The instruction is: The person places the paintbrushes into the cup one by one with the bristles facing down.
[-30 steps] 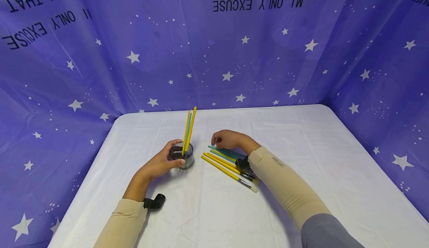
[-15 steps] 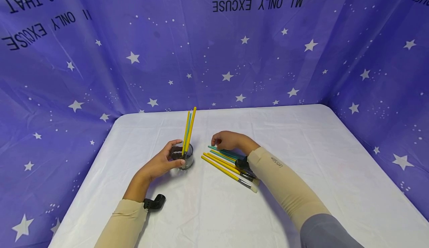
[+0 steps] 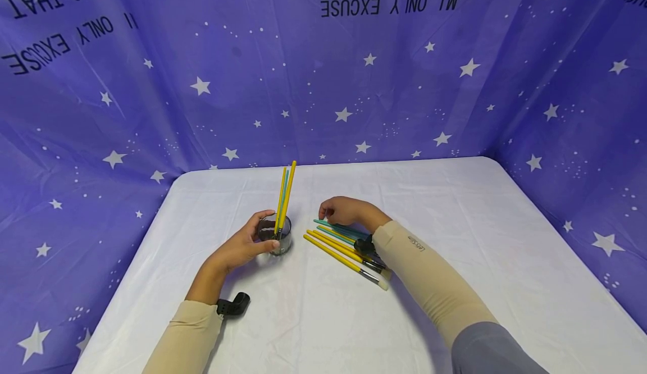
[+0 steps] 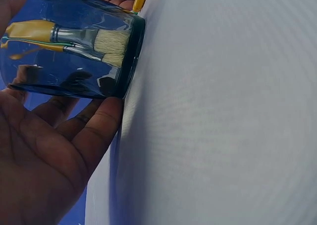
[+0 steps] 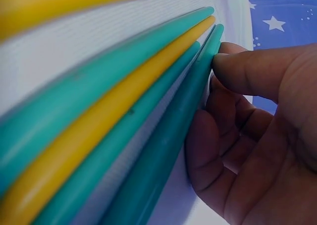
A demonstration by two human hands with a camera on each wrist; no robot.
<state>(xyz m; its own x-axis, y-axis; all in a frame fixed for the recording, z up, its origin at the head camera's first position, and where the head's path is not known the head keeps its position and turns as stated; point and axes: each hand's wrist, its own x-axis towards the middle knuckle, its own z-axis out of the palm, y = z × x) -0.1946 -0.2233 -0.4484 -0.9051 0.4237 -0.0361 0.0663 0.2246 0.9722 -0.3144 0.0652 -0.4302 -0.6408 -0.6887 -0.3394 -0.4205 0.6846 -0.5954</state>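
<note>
My left hand (image 3: 240, 250) holds a dark-tinted drinking glass (image 3: 285, 242), thumb on the near side and fingers around the far side. Several paintbrushes (image 3: 288, 194) with yellow and teal handles stand in it, leaning slightly right. Through its wall, the left wrist view shows pale bristles (image 4: 111, 41) near the base. To the right, my right hand (image 3: 346, 211) pinches the thin end of a teal-handled paintbrush (image 5: 171, 128) between thumb and index finger. That brush lies at the far side of a fanned row, and its bristle end is hidden by my arm in the head view.
Several more yellow and teal paintbrushes (image 3: 338, 256) lie side by side on the white-covered table (image 3: 323, 329), handles pointing left. The nearest yellow one shows its white bristles (image 3: 383, 286). A purple star-patterned curtain (image 3: 323, 82) hangs behind the table and at both sides.
</note>
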